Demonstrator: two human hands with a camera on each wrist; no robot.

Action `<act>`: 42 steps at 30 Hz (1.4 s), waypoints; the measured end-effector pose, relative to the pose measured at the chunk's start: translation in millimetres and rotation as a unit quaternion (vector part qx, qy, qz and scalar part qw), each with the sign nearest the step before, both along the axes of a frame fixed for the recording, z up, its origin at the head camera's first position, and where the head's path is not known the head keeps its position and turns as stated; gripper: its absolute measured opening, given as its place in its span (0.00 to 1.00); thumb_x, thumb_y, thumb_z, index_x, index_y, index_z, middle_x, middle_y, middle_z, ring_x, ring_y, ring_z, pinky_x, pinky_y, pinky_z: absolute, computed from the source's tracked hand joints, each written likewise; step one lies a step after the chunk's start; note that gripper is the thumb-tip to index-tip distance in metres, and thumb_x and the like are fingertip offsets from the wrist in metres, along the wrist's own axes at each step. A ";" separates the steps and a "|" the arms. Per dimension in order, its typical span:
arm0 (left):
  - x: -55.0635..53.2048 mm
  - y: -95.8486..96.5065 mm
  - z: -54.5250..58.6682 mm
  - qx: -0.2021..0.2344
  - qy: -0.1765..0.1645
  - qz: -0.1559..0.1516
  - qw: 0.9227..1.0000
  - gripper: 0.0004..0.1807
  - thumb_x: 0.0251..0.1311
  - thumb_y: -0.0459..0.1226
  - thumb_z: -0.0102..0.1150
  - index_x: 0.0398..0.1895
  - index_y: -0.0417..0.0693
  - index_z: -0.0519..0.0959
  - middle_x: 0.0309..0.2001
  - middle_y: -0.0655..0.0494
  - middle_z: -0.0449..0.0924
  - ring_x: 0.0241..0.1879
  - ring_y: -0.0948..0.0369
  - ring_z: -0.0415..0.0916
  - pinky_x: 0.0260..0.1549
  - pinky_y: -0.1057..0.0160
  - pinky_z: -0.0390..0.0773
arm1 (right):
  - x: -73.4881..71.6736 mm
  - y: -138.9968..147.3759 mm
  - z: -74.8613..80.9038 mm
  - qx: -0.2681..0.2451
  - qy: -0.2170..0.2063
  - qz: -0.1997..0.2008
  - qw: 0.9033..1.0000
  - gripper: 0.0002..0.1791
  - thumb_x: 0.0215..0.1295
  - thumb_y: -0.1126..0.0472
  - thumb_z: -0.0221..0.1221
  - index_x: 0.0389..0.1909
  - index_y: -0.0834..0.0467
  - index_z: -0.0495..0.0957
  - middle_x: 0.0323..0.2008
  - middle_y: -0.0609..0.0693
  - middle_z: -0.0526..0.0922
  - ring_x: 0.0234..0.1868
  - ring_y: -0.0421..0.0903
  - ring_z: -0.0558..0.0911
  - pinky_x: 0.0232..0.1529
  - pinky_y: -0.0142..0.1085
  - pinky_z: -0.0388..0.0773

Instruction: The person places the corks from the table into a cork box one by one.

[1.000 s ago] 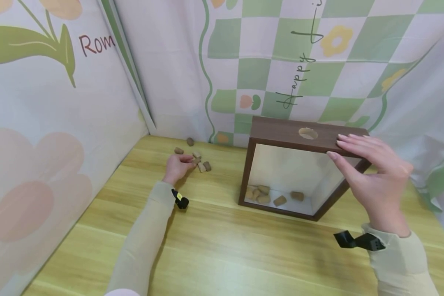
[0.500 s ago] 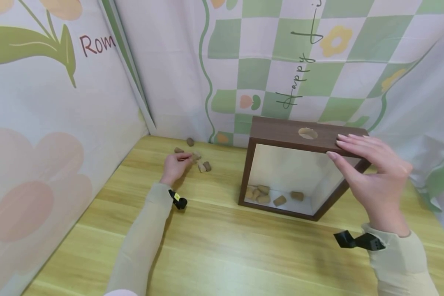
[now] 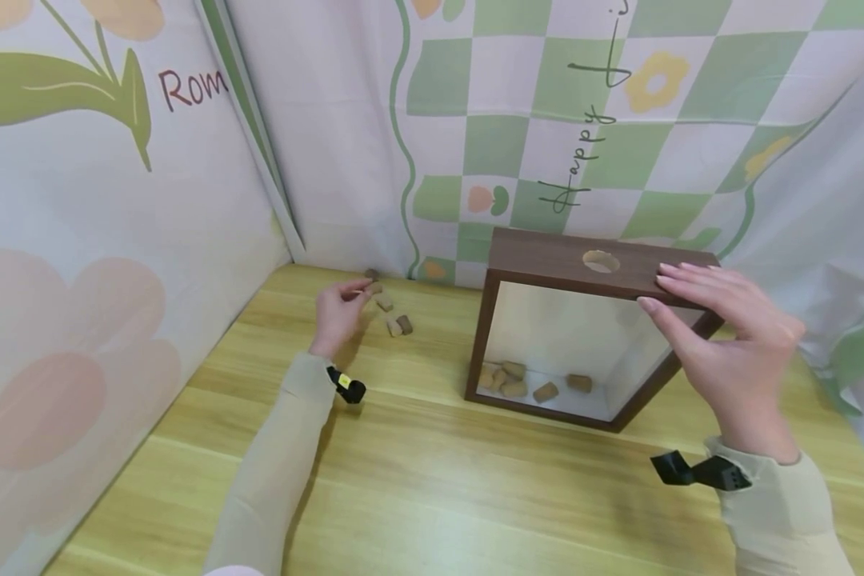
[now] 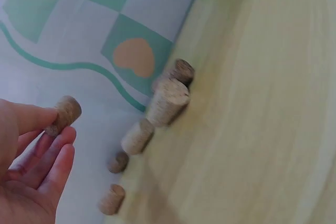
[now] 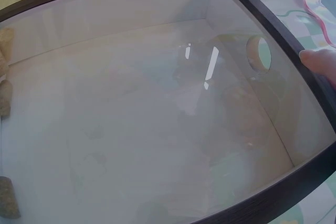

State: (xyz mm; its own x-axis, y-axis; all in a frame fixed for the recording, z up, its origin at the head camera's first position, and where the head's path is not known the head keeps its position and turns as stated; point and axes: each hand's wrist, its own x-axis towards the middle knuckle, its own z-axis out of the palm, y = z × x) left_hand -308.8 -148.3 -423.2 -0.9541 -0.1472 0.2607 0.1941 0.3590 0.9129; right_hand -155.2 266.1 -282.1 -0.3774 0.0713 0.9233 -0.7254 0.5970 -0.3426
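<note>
My left hand (image 3: 337,318) pinches a cork (image 4: 68,112) between thumb and fingertips, at the back left of the table. Several loose corks (image 3: 384,303) lie around and beyond its fingers; in the left wrist view, a larger pale cork (image 4: 168,102) stands out among them. My right hand (image 3: 742,336) rests on the right end of a dark wooden box (image 3: 533,250), its fingers laid along the top and the thumb at the front edge. Through the box's clear front, several corks (image 3: 546,392) show on its floor, mostly at the left. A round hole (image 3: 602,262) opens in the top.
The wood-grain table (image 3: 432,480) runs up to a patterned cloth (image 3: 526,144) behind the box. Another printed cloth (image 3: 79,320) hangs along the left side. In the right wrist view, a pink ribbon (image 5: 317,11) hangs near the box's upper corner.
My left hand has moved slightly back and left, lifting the pinched cork away from the other loose ones. My right hand and the box have stayed in place.
</note>
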 end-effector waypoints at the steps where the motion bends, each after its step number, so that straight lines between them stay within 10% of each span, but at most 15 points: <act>1: 0.1 0.6 1.8 0.001 0.008 -0.001 1.000 0.14 0.67 0.30 0.64 0.54 0.38 0.84 0.54 0.45 0.84 0.48 0.52 0.82 0.48 0.57 0.81 | 0.1 0.0 0.0 0.000 0.000 0.001 1.000 0.15 0.55 0.61 0.76 0.37 0.68 0.89 0.41 0.63 0.87 0.51 0.42 0.85 0.63 0.43 0.74; 26: 24.0 47.6 84.5 0.033 0.086 -0.098 0.991 0.17 0.61 0.33 0.72 0.53 0.42 0.84 0.46 0.53 0.87 0.46 0.59 0.84 0.48 0.64 0.82 | 0.5 -0.6 0.5 0.004 0.002 -0.006 1.000 0.16 0.55 0.59 0.76 0.38 0.67 0.89 0.41 0.62 0.88 0.51 0.42 0.85 0.63 0.43 0.74; 42: 54.0 88.8 148.9 0.062 0.215 -0.170 0.960 0.13 0.61 0.33 0.72 0.49 0.43 0.85 0.45 0.57 0.87 0.45 0.62 0.83 0.51 0.60 0.80 | 1.0 0.6 0.3 0.008 -0.003 -0.006 1.000 0.16 0.56 0.59 0.76 0.38 0.67 0.89 0.42 0.62 0.88 0.52 0.42 0.85 0.63 0.43 0.73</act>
